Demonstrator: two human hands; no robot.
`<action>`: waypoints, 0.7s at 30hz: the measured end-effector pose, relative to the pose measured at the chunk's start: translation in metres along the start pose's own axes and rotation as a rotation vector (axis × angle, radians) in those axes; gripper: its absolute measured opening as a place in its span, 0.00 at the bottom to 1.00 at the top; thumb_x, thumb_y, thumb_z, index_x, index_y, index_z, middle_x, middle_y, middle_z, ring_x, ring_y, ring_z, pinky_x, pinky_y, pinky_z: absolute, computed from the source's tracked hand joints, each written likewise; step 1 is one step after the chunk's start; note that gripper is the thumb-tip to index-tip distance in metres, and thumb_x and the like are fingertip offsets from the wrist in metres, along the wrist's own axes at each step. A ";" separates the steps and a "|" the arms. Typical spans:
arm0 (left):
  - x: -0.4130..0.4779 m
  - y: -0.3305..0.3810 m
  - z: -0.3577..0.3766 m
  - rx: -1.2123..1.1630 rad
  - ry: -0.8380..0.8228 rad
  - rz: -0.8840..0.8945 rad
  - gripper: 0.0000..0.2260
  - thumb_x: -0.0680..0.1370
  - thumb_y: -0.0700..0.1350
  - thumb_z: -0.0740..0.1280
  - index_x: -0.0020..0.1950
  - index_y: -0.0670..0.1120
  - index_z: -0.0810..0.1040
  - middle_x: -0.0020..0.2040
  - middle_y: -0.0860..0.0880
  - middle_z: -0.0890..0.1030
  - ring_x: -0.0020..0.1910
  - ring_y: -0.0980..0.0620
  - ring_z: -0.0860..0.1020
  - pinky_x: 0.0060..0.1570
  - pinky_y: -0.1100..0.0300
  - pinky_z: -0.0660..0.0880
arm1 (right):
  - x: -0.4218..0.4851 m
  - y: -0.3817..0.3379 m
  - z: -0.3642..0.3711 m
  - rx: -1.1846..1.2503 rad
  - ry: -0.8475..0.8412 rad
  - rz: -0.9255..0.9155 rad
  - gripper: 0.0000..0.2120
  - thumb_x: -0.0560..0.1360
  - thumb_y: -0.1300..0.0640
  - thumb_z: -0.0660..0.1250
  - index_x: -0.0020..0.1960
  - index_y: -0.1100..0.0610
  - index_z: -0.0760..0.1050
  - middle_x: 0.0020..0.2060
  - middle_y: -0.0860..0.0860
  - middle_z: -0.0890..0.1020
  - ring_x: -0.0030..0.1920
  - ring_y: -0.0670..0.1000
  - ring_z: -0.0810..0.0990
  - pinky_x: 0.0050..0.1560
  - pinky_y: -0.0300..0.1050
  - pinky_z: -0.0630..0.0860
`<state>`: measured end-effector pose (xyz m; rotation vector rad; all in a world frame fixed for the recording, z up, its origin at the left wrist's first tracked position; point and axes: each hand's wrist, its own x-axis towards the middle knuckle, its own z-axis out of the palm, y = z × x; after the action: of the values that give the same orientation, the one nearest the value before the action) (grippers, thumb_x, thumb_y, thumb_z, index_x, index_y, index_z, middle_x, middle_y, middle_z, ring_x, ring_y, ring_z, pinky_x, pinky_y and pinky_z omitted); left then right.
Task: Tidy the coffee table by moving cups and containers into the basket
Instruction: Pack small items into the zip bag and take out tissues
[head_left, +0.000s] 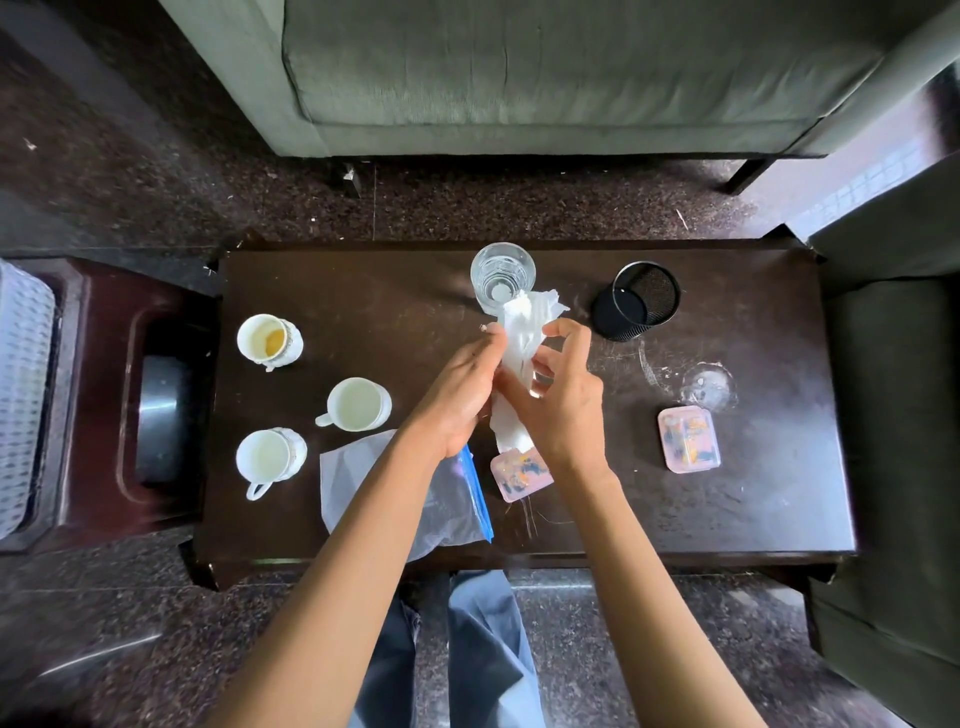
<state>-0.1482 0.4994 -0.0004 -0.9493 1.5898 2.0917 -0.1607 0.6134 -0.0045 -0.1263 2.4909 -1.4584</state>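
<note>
Both my left hand (457, 395) and right hand (561, 405) curl their fingers round one crumpled white paper tissue (519, 332) above the dark scratched wooden coffee table (753, 509). Three white ceramic cups (267, 340) (358, 405) (265, 457) stand to the left. A clear glass tumbler (502, 275) and a black mesh cylinder (636, 301) stand behind. Two pink translucent plastic boxes (688, 439) (522, 475) have lid prints too blurred to read, and my wrist half hides one. At the far left edge the white woven basket (21, 389) is cut off.

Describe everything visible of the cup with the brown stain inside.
The stained cup is white, ceramic by its look, with a patterned band outside. It stands upright, holding only brownish-orange residue at its bottom. A bit of handle shows on its near side. It rests on the dark coffee table at the left end, apart from the two other cups; nothing else touches it.
</note>
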 end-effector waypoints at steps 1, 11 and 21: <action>0.001 0.000 0.001 0.007 0.025 -0.007 0.26 0.76 0.65 0.59 0.63 0.47 0.76 0.52 0.46 0.80 0.52 0.48 0.78 0.50 0.54 0.76 | 0.001 -0.001 -0.002 0.029 0.008 0.017 0.23 0.72 0.54 0.74 0.59 0.54 0.63 0.40 0.51 0.84 0.39 0.51 0.83 0.42 0.43 0.80; -0.006 0.008 -0.001 0.089 -0.126 0.171 0.14 0.80 0.50 0.62 0.63 0.47 0.78 0.51 0.53 0.84 0.51 0.59 0.81 0.50 0.66 0.77 | 0.005 0.005 -0.016 0.123 -0.146 0.015 0.14 0.80 0.63 0.59 0.64 0.54 0.67 0.31 0.55 0.77 0.30 0.50 0.67 0.33 0.44 0.66; 0.005 0.006 -0.003 0.103 0.047 0.112 0.06 0.75 0.42 0.69 0.50 0.44 0.81 0.44 0.46 0.83 0.43 0.51 0.80 0.44 0.54 0.76 | 0.017 0.015 -0.029 0.137 -0.153 0.028 0.14 0.80 0.62 0.57 0.63 0.53 0.62 0.31 0.60 0.78 0.30 0.57 0.71 0.33 0.50 0.72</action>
<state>-0.1548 0.4937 0.0000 -0.9003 1.7948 2.0504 -0.1835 0.6425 -0.0070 -0.1700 2.2568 -1.5413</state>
